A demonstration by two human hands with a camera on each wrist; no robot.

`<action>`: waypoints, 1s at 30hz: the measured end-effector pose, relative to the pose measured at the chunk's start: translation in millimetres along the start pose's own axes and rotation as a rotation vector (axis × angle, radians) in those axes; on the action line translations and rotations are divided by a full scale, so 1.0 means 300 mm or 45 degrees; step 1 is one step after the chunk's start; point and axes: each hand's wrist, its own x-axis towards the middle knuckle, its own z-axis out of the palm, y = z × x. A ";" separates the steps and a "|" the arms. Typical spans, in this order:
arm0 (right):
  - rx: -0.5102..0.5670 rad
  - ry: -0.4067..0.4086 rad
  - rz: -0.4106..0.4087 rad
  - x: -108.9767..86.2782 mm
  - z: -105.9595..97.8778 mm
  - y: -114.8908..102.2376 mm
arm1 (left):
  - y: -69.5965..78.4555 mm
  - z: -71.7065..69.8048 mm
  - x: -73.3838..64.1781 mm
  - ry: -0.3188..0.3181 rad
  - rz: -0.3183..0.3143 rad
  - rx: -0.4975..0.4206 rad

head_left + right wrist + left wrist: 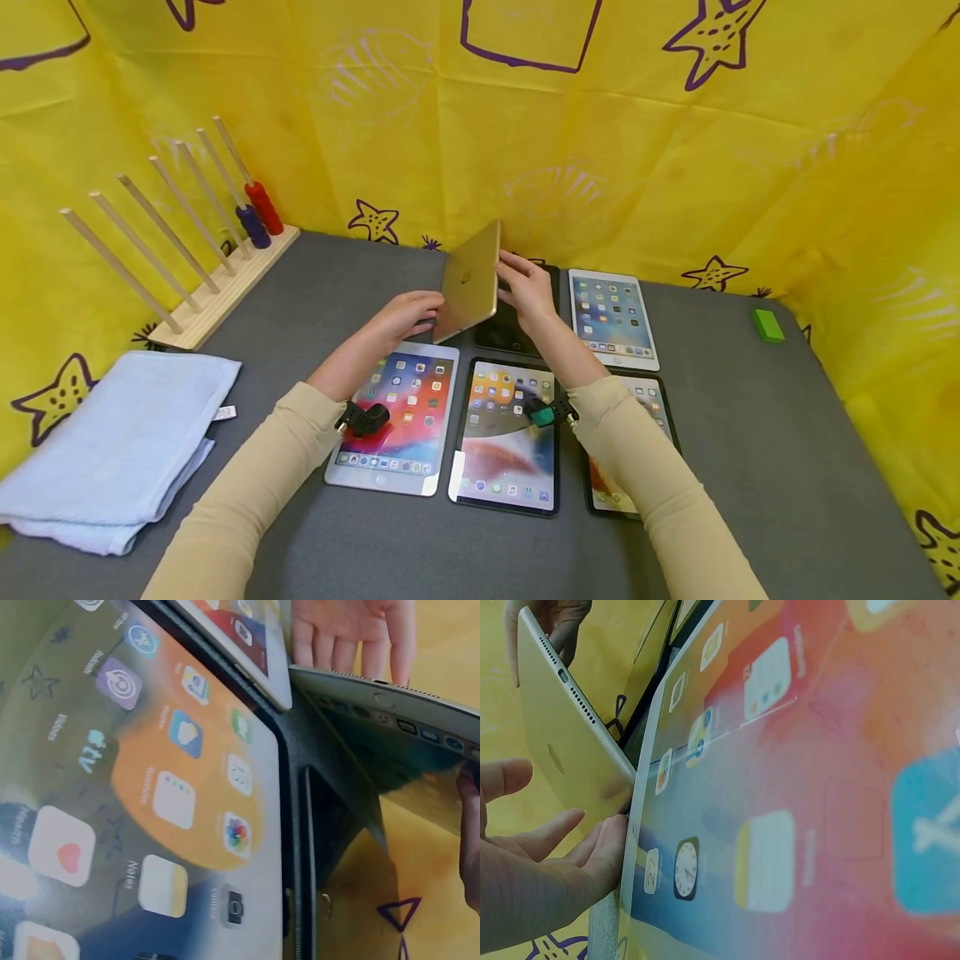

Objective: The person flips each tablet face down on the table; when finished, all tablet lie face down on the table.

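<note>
A gold-backed tablet [468, 279] stands tilted on edge near the back of the table, its back toward the left and its lit screen [405, 750] seen in the right wrist view. My right hand [527, 287] grips its right edge, partly hidden by the tablet in the left wrist view. Beside the lower left part of the tablet, my left hand [407, 317] has its fingers extended and apart. Its fingertips [613, 825] are at the lower corner; whether they bear weight I cannot tell. Behind the right hand lies a dark-screened tablet [495, 335].
In front lie a white tablet [382, 477], a black-bordered tablet [510, 492] and another [648, 392] partly under the right forearm. A white tablet [613, 321] lies at back right. A peg rack [225, 292], folded blue cloth [112, 442] and green block [767, 326] are farther out.
</note>
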 end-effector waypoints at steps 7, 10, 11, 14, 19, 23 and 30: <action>0.001 0.021 0.038 0.001 -0.001 0.031 | 0.000 -0.024 -0.010 0.073 0.035 0.112; -0.039 0.020 0.047 0.002 -0.001 0.045 | -0.002 -0.037 -0.016 0.092 0.051 0.151; -0.047 0.020 0.050 0.002 0.000 0.050 | -0.003 -0.041 -0.017 0.093 0.055 0.162; -0.079 0.022 0.059 0.006 0.004 0.065 | -0.007 -0.052 -0.019 0.109 0.064 0.192; -0.126 0.002 0.058 0.007 0.017 0.084 | -0.012 -0.072 -0.026 0.136 0.084 0.236; -0.160 -0.018 0.064 0.002 0.029 0.091 | -0.016 -0.088 -0.029 0.166 0.118 0.287; -0.187 -0.069 0.107 -0.004 0.042 0.107 | -0.024 -0.112 -0.028 0.224 0.163 0.376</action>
